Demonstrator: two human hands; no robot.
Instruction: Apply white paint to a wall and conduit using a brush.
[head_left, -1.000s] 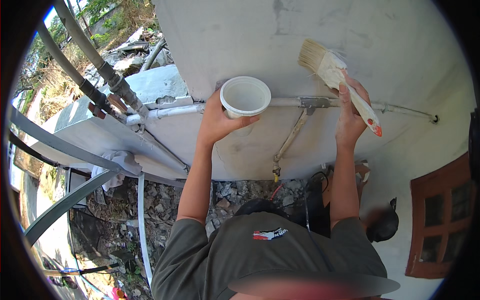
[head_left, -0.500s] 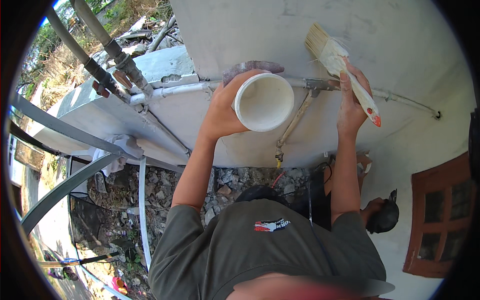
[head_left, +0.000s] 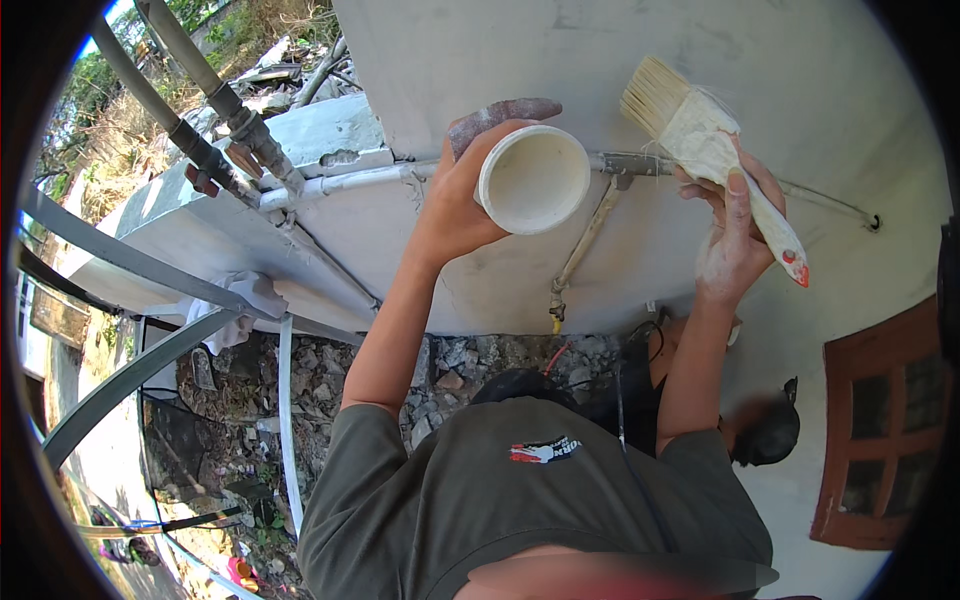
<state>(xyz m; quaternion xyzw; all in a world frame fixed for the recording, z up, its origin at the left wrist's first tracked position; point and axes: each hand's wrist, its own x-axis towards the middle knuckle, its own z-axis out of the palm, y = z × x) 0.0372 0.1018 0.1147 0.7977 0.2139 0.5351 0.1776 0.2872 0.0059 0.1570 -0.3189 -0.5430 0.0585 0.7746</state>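
Observation:
My left hand [head_left: 462, 195] is wrapped round a round white plastic tub [head_left: 536, 139], whose mouth faces me. Its inside looks whitish; whether that is a coating or contents I cannot tell. A long purplish-brown piece [head_left: 500, 120] with white smears lies along the top of this hand, behind the tub; its kind is unclear. My right hand [head_left: 735, 225] grips a wide flat paintbrush [head_left: 700, 140] by its handle. Pale bristles point up and left, clear of the tub, and white paint coats the brush's middle. White smears mark the right hand too.
Ahead stands a grey-white wall [head_left: 600, 50] with a pipe [head_left: 640, 163] running along it. Metal bars [head_left: 150, 370] cross at the left, near upright pipes with valves [head_left: 245, 125]. Rubble [head_left: 450, 380] covers the ground. Another person [head_left: 768, 432] is below right, near a brown-framed window [head_left: 880, 440].
My right hand has moved right and slightly down with the paintbrush, and its grip has shifted. My left hand has raised the tub slightly.

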